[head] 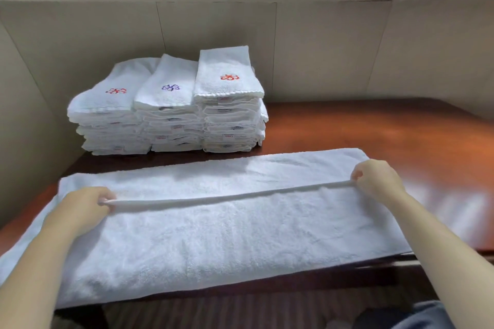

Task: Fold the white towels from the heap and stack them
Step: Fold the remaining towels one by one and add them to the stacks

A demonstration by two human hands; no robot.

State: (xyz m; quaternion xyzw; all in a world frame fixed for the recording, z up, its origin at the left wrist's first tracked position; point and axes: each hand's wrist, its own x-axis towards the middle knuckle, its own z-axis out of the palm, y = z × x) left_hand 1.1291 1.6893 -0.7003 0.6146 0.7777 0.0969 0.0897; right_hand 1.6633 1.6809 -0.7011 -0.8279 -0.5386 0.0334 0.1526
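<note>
Pinching the raised long hem of the large white terry towel (213,235), your left hand (88,204) has its thumb and curled fingers closed on the hem's left end. Your right hand (378,177) grasps the right end of that hem the same way, so the edge runs as a thin taut ridge between your two hands. That towel lies lengthwise across the near part of the glossy reddish-brown wooden table (401,136), with a second layer of it showing flat beyond the lifted hem and its near side reaching the table's front edge. At the back left of the table, well apart from your hands, three stacks of folded white towels (168,115) stand side by side and touching, close against the beige panelled wall (320,48). The right-hand stack is the tallest. Its top towel carries a red-orange embroidered emblem (230,77), the middle stack's top towel a purple embroidered emblem (170,87), and the left stack's top towel a red embroidered emblem (116,91). Small sewn labels show along the folded edges facing you. A patch of blue denim cloth (427,315) sits in the bottom right corner, below your right forearm.
</note>
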